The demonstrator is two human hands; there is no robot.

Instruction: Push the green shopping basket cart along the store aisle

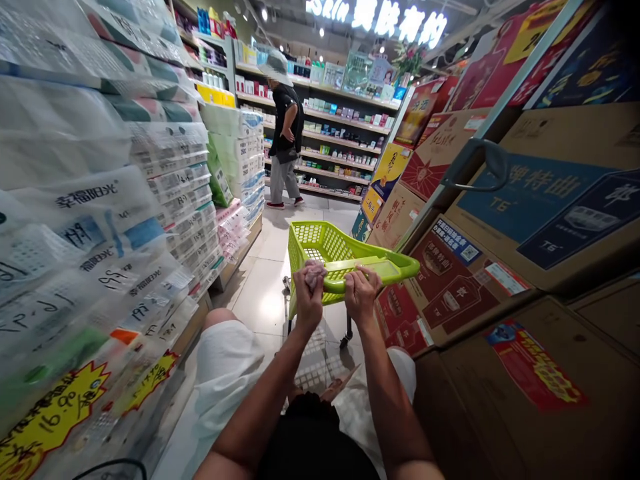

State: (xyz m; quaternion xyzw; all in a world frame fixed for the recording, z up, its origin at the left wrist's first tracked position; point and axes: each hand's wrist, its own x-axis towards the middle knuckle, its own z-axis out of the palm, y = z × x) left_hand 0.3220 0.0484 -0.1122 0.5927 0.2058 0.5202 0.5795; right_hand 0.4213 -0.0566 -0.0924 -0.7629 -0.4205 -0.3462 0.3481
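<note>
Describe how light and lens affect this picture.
Head view: the overhead sign glares white, and reflection washes out floor tiles; head view again: the lime-green shopping cart casts a perforated shadow, cartons lean with apparent wide-angle stretch, and the right edge darkens.

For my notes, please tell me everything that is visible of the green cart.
The green cart has a plastic-looking basket with perforated walls, a flat panel by the handle, and dark legs, at least one wheeled. It stands on pale floor tiles. The right hand grips the handle; the left hand, holding a crumpled wad, seems to grip it too.
</note>
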